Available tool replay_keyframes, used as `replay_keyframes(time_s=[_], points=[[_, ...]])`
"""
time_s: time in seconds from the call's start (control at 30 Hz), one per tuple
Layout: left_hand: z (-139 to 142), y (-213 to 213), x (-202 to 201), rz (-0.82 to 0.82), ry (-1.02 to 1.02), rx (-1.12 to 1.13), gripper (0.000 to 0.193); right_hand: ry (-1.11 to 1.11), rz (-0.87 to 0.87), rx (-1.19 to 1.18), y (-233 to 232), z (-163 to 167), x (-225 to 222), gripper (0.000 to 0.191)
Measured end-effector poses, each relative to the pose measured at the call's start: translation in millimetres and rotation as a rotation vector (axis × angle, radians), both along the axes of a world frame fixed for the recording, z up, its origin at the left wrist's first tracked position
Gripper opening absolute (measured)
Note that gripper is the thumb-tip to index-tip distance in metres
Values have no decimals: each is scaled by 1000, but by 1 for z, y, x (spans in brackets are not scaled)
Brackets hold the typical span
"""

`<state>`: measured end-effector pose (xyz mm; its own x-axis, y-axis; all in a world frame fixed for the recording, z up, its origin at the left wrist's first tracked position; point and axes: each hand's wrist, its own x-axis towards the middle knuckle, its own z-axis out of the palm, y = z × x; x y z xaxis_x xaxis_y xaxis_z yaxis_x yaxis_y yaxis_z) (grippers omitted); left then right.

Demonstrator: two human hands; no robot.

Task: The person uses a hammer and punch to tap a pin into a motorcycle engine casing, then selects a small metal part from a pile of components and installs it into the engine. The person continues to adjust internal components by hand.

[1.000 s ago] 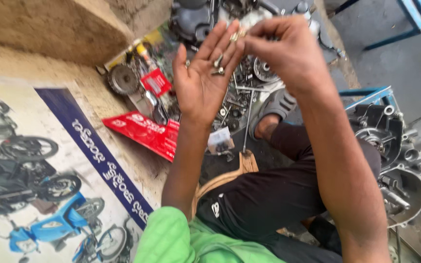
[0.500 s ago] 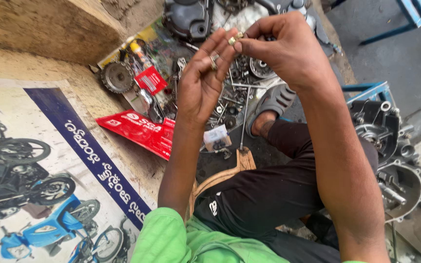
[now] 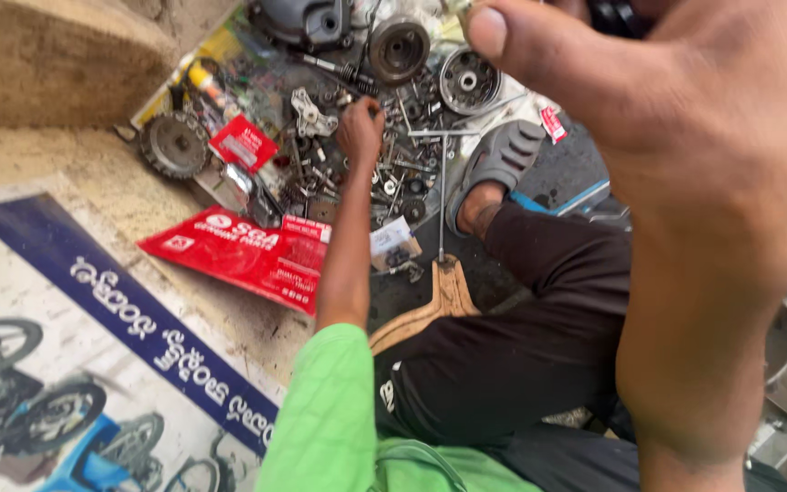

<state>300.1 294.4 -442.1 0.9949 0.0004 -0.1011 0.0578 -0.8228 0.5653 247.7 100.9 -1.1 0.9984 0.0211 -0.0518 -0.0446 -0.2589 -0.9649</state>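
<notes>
My left hand [image 3: 360, 126] reaches down at arm's length into a heap of small metal parts [image 3: 393, 173] on the ground. Its fingers are bunched, tips among bolts and brackets, and what they pinch is hidden. My right hand [image 3: 676, 128] is raised very close to the camera and fills the right side. Its thumb points left near the top edge, the other fingertips are out of frame, and I cannot tell whether it holds anything. A T-handle wrench [image 3: 440, 182] lies upright in the picture just right of my left forearm.
A toothed gear [image 3: 173, 144], round drum parts [image 3: 400, 50], a dark engine cover [image 3: 307, 20] and red packets [image 3: 239, 253] lie around the heap. My grey sandal [image 3: 503, 155] rests beside it. A motorbike poster [image 3: 93, 364] covers the ground at left, under a concrete step [image 3: 56, 64].
Both hands were together in front of me, fingering a small metal piece. My left hand has dropped to the parts heap, and my right hand has come up close to the camera.
</notes>
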Motion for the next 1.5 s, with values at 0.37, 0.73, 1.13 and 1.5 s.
replay_keyframes(time_s=[0.37, 0.73, 1.13, 1.5], points=[[-48, -50, 18, 346, 62, -143, 9, 184, -105, -26, -4, 0, 18, 16], [-2, -14, -3, 69, 94, -115, 18, 27, -26, 67, -4, -20, 5, 19], [-50, -53, 8, 76, 5, -56, 21, 148, -55, -26, -5, -21, 17, 22], [153, 22, -32, -147, 574, -1310, 35, 132, 31, -62, -4, -59, 23, 15]])
